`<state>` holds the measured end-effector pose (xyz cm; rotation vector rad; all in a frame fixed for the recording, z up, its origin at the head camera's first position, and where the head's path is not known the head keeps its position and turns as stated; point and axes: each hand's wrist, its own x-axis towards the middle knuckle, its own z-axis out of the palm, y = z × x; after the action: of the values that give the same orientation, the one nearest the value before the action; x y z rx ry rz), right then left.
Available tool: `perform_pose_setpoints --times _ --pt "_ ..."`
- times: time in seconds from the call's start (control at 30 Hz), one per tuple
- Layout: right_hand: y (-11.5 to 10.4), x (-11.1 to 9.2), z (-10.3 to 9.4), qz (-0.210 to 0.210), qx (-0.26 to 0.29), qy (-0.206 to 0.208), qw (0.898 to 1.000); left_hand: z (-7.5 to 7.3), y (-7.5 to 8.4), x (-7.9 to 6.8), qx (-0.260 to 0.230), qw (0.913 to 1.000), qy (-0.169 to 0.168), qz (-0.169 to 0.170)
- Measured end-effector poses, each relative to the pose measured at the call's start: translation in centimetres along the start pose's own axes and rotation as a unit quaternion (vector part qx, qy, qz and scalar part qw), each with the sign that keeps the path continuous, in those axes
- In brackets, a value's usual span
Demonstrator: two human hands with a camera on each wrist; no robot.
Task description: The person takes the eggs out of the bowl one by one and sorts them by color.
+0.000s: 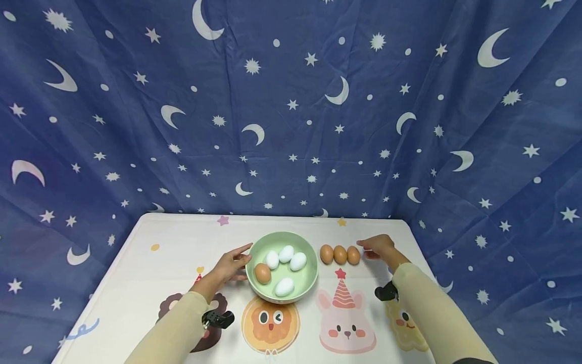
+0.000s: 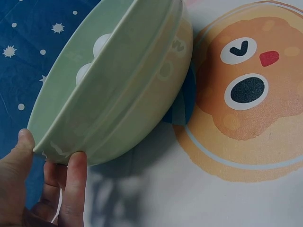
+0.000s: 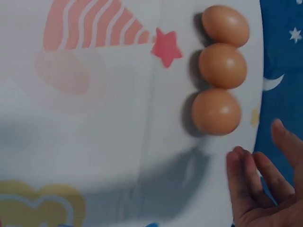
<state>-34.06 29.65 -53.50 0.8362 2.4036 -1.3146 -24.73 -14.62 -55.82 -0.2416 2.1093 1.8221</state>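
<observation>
A pale green bowl (image 1: 282,298) sits on the table, holding several white eggs (image 1: 284,287) and one brown egg (image 1: 262,273). My left hand (image 1: 229,266) holds the bowl at its left side. In the left wrist view the thumb (image 2: 26,142) is at the rim and the fingers (image 2: 76,182) rest against the outer wall. To the right of the bowl, three brown eggs (image 1: 340,255) lie side by side in a row. Just right of the row's end is my right hand (image 1: 380,246), fingers loosely bent and apart from the nearest egg (image 3: 216,112).
A white table cover (image 1: 173,242) with printed cartoon figures lies under everything. Behind and at both sides hangs a dark blue curtain (image 1: 291,141) with moons and stars, close to the table's back edge.
</observation>
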Motion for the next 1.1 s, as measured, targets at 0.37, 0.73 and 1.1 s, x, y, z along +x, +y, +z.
perform_pose_setpoints --times 0.37,0.73,1.1 --pt "-4.2 -6.9 4.4 -0.204 -0.009 -0.008 0.979 -0.1 0.1 0.1 0.008 1.0 0.003 0.002" --pt "-5.3 -14.1 14.5 -0.308 0.016 -0.096 0.947 -0.2 0.1 0.0 0.015 0.9999 0.004 0.004" --pt "-4.6 -16.5 20.3 -0.369 -0.04 -0.1 0.923 0.1 -0.2 -0.1 0.001 0.9999 -0.011 0.012"
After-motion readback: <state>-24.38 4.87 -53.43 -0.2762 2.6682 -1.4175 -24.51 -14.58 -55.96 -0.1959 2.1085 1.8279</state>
